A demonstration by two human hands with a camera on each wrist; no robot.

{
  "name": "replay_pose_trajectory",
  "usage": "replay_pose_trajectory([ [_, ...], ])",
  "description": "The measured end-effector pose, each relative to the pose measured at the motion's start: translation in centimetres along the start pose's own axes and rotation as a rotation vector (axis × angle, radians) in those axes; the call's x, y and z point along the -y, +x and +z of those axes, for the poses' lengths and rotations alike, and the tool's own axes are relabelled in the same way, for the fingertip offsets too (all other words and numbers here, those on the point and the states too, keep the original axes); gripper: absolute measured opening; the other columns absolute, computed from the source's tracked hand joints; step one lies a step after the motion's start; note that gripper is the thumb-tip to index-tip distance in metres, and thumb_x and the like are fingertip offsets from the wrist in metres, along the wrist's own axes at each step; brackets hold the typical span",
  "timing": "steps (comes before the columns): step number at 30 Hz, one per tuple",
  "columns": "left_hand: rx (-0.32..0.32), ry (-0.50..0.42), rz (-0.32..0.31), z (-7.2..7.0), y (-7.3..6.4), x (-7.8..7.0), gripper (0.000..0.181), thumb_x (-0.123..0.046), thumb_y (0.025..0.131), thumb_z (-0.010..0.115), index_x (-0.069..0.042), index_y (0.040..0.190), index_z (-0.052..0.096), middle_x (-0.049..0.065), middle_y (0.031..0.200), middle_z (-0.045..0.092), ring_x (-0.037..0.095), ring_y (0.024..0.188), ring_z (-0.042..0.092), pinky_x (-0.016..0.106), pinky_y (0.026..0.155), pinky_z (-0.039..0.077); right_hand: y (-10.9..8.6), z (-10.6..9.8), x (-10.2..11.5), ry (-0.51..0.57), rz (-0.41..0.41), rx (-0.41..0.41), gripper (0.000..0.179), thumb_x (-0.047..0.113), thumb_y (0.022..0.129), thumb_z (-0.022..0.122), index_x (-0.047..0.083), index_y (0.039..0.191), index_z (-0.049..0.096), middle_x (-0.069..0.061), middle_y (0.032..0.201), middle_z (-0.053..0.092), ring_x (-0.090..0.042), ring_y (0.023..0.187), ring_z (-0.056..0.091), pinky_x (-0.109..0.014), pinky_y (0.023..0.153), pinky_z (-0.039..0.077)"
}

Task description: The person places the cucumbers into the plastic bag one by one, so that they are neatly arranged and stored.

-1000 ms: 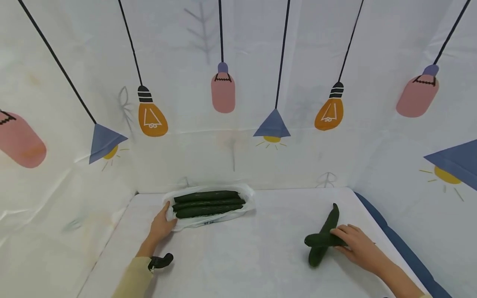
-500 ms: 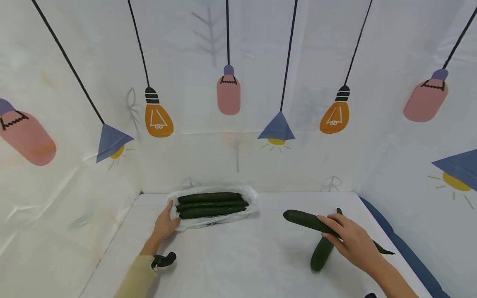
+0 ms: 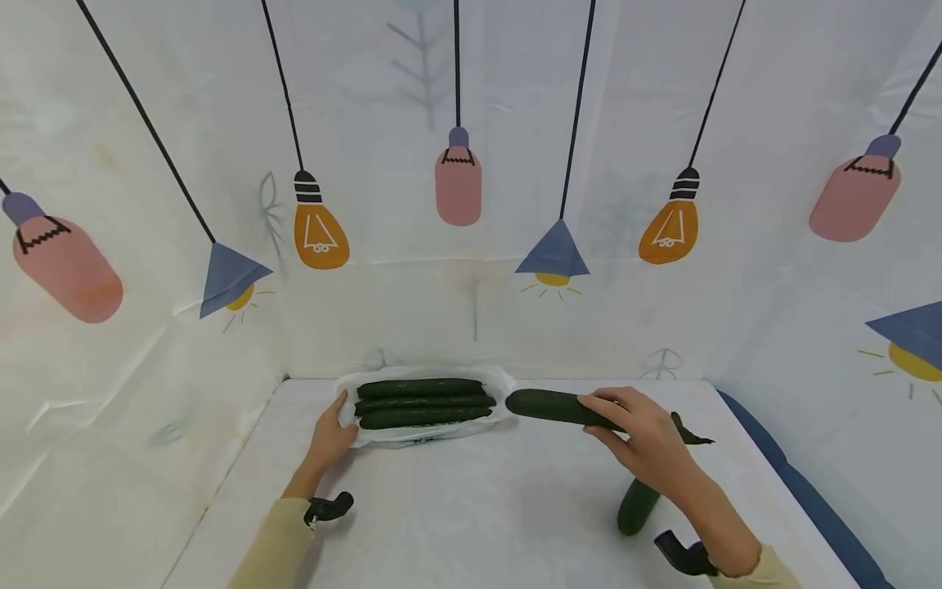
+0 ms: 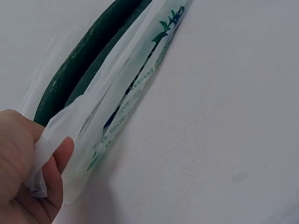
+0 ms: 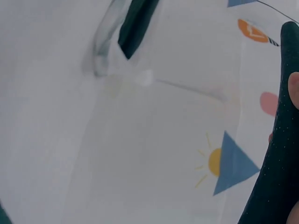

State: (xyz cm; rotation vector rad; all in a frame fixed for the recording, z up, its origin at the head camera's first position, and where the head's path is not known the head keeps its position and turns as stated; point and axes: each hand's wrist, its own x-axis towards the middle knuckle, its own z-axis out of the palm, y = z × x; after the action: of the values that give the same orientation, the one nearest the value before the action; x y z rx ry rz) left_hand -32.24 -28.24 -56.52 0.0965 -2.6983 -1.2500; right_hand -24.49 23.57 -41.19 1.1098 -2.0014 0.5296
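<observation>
Three dark green cucumbers (image 3: 419, 402) lie side by side in a thin white plastic bag (image 3: 412, 442) near the back of the table. At the bag's left end my left hand (image 3: 329, 438) grips its edge; in the left wrist view the plastic (image 4: 58, 135) is bunched between thumb and curled fingers. My right hand (image 3: 643, 438) holds another cucumber (image 3: 548, 405), raised over the table, thumb and fingers round its middle part. The blunt end of that cucumber points left, right by the bag's right end. Below the right hand, one more cucumber (image 3: 637, 507) lies on the table, partly hidden.
The white table (image 3: 471, 523) meets a white sheet wall (image 3: 471, 319) printed with lamps and bulbs right behind the bag. Blue fabric (image 3: 802, 491) runs along the table's right edge. Black camera mounts (image 3: 684, 556) stick out from both wrists.
My right hand has lifted the cucumber off the one lying beneath it and carried it left, up to the bag's right end. My left hand has kept its grip on the bag.
</observation>
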Motion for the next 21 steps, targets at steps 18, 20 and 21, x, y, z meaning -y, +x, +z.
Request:
replay_pose_trajectory([
  [18, -0.094, -0.152, 0.057, -0.4, -0.6, -0.1, 0.080, 0.007, 0.080, 0.052, -0.002, 0.154, 0.022, 0.026, 0.154, 0.024, 0.037, 0.142, 0.020, 0.053, 0.110, 0.023, 5.7, 9.7, 1.0, 0.261, 0.057, -0.025, 0.049, 0.010, 0.070, 0.085, 0.010, 0.117, 0.070, -0.004, 0.110, 0.068, -0.020, 0.098, 0.063, -0.031, 0.078, 0.053],
  [20, -0.093, -0.159, 0.056, -0.5, -0.6, -0.2, 0.081, 0.007, 0.080, 0.052, -0.003, 0.154, 0.021, 0.025, 0.154, 0.023, 0.037, 0.142, 0.019, 0.054, 0.110, 0.023, 6.3, 10.6, 1.3, 0.278, 0.075, -0.005, 0.048, 0.010, 0.071, 0.085, 0.010, 0.116, 0.071, -0.004, 0.109, 0.068, -0.020, 0.099, 0.063, -0.032, 0.078, 0.053],
  [21, -0.092, -0.161, 0.051, -0.6, -0.7, -0.2, 0.081, 0.007, 0.080, 0.052, -0.003, 0.154, 0.021, 0.025, 0.154, 0.023, 0.037, 0.142, 0.018, 0.054, 0.110, 0.023, 6.6, 11.0, 1.4, 0.284, 0.077, 0.000, 0.047, 0.010, 0.071, 0.085, 0.010, 0.116, 0.071, -0.004, 0.109, 0.068, -0.020, 0.099, 0.063, -0.032, 0.078, 0.053],
])
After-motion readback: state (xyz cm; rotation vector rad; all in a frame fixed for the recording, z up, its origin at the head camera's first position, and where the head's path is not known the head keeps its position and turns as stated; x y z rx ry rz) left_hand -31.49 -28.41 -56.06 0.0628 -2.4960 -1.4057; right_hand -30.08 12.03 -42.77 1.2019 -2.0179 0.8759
